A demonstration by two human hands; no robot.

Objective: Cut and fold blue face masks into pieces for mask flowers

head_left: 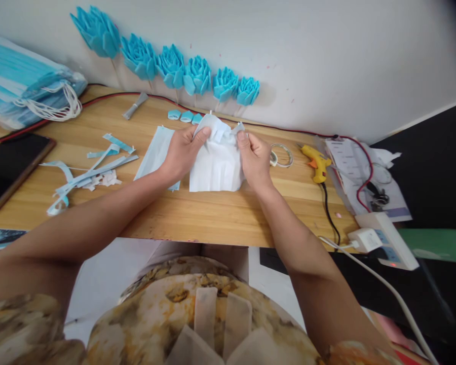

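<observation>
Head view took in the wooden table [213,213] first, with a bagged stack of blue masks [19,81] at its far left corner and a dark phone [11,167] nearer the person. Mid-table rested a white mask sheet [216,165], its top edge lifted and pinched tight by the left hand [182,152] and the right hand [255,159]. Just to the right sat a yellow glue gun [316,161] and a tape ring [283,154].
</observation>
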